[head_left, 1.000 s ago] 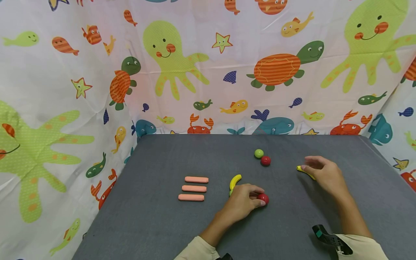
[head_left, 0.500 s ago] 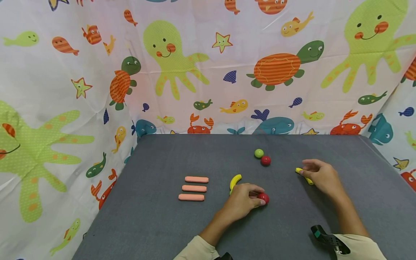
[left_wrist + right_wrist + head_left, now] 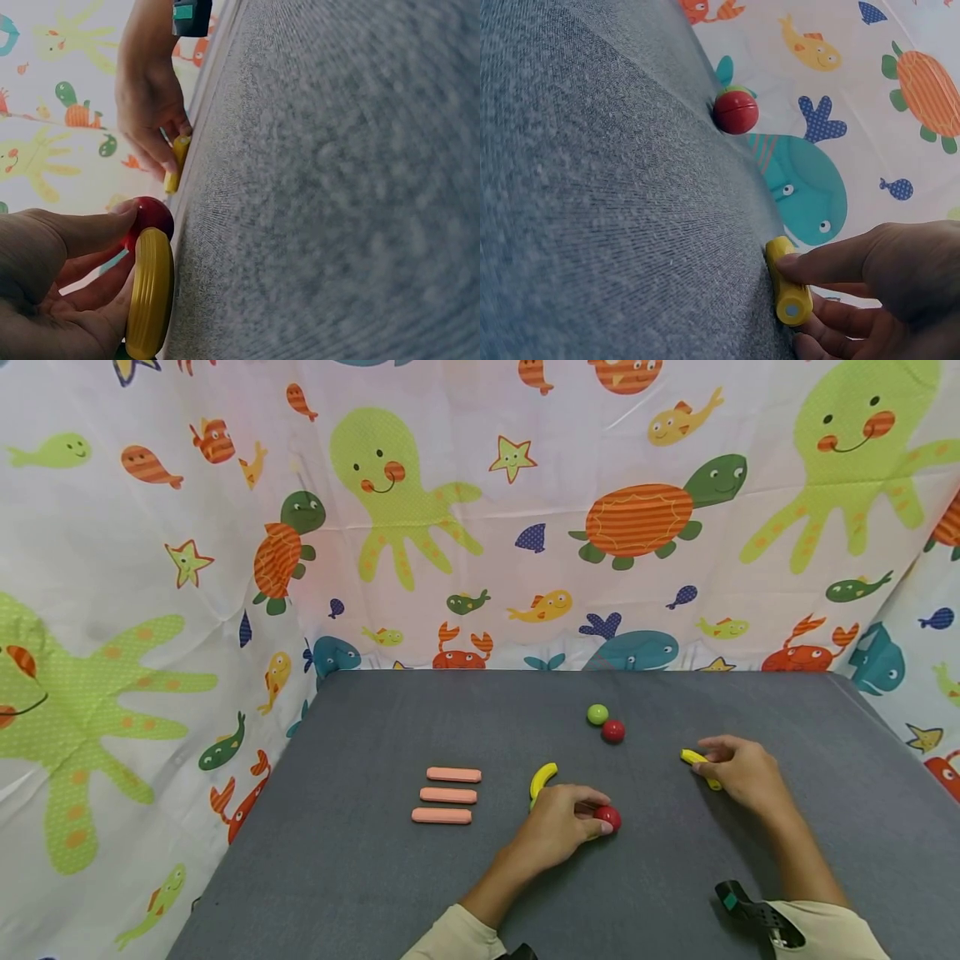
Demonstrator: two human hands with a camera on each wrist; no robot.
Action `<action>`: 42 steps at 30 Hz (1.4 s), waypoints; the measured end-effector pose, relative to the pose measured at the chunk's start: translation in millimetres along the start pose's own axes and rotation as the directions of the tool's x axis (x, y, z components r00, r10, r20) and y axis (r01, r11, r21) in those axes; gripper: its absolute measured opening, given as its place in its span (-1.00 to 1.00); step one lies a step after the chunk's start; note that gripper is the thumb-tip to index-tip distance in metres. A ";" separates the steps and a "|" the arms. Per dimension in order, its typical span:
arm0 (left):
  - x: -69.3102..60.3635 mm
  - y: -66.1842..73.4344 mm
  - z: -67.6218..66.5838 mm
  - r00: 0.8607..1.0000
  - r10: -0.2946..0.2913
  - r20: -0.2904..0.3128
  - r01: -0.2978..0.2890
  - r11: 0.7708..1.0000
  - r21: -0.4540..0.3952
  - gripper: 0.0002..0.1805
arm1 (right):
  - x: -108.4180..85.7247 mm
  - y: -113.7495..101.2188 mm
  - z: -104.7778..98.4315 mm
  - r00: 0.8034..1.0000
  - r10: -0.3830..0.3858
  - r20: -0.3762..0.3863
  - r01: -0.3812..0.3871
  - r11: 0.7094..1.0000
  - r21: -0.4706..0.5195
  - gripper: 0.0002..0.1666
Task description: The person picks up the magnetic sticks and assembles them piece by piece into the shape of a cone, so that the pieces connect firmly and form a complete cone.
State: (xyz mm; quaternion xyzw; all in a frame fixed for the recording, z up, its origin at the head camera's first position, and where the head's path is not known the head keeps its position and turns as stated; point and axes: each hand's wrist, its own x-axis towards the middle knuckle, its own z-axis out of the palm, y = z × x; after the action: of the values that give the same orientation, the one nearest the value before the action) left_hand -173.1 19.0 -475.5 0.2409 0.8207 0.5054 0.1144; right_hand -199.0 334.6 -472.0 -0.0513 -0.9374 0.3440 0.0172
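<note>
My left hand [image 3: 558, 827] pinches a red ball [image 3: 608, 817] between thumb and fingers on the grey table. Behind its knuckles lies a yellow banana [image 3: 542, 777], partly hidden in the head view; it shows beside the palm in the left wrist view as a yellow curve [image 3: 151, 289]. To the right, my right hand [image 3: 750, 777] pinches a short yellow piece [image 3: 693, 757] by its side. In the right wrist view the thumb presses this yellow piece [image 3: 788, 296], whose near end has a pale round spot.
Three pink sticks [image 3: 447, 795] lie in a column at left on the grey table [image 3: 337, 877]. A green ball [image 3: 597, 714] and another red ball [image 3: 613, 732] sit close together farther back. A patterned curtain [image 3: 465, 485] hangs behind the table.
My right hand has moved slightly toward the front and left, and the yellow piece has turned and shifted with it. My left hand and the red ball have stayed in place.
</note>
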 end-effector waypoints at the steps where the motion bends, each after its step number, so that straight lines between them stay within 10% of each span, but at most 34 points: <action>1: 0.0 0.0 -0.1 1.000 -0.001 0.000 0.001 1.000 -0.002 -0.70 | 0.0 0.1 -0.3 1.000 0.004 0.004 -0.004 1.000 -0.001 -0.53; 22: 0.1 -0.3 -0.4 1.000 -0.018 -0.010 0.018 1.000 0.009 -0.69 | -2.5 -21.9 4.1 0.999 -0.021 0.044 0.020 1.000 0.022 -0.55; 42: 1.6 0.4 0.4 1.000 -0.007 -0.014 0.008 1.000 0.021 -0.67 | -10.6 -61.4 25.5 0.971 -0.075 0.229 0.011 0.962 0.272 -0.45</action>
State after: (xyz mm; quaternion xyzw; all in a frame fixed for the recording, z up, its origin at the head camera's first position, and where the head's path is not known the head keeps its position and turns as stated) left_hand -174.2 20.2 -475.2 0.2355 0.8275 0.4981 0.1081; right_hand -195.3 270.6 -451.7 0.0135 -0.8783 0.4711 -0.0804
